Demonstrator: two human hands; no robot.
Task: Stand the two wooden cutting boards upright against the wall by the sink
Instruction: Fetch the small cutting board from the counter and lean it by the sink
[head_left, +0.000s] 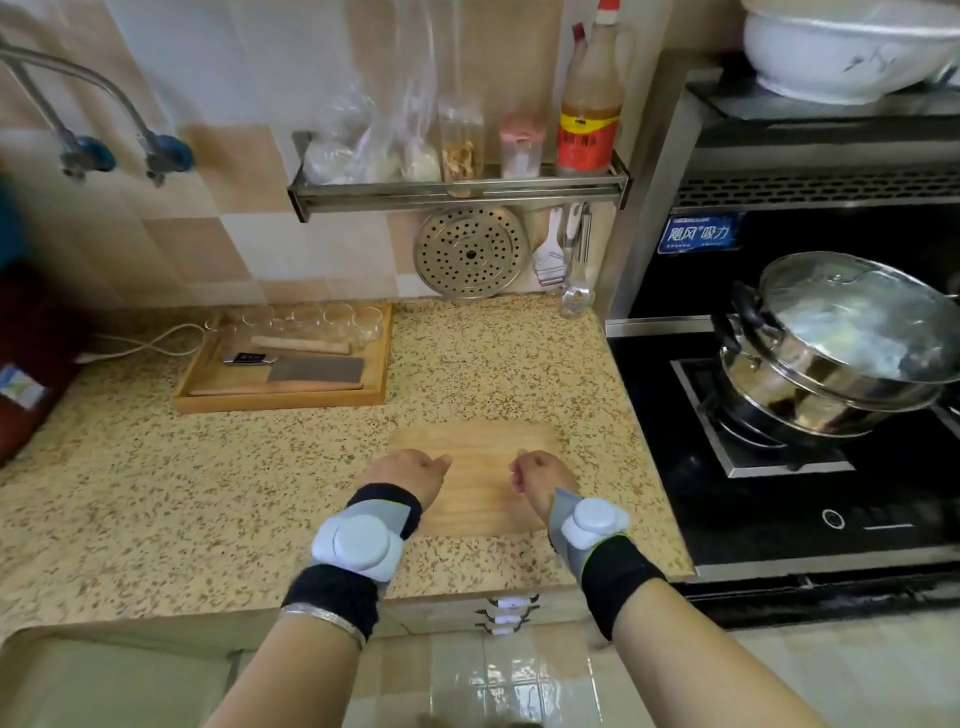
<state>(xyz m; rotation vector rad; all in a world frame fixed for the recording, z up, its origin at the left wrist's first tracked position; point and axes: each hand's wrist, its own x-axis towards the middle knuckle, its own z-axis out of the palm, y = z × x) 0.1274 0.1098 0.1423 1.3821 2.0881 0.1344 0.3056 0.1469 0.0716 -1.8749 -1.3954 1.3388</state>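
Two hands hover over a wooden cutting board (480, 475) lying flat on the speckled surface (208, 493), near its front edge and beside the stove (779, 467). Left hand (402, 475) and right hand (540, 475) are loosely curled, fingers (441, 461) bent inward and gripping nothing. Farther back, a second board (291, 384) lies flat in a wooden tray (280, 402) under a cleaver (306, 368), with glasses (337, 317) behind it.
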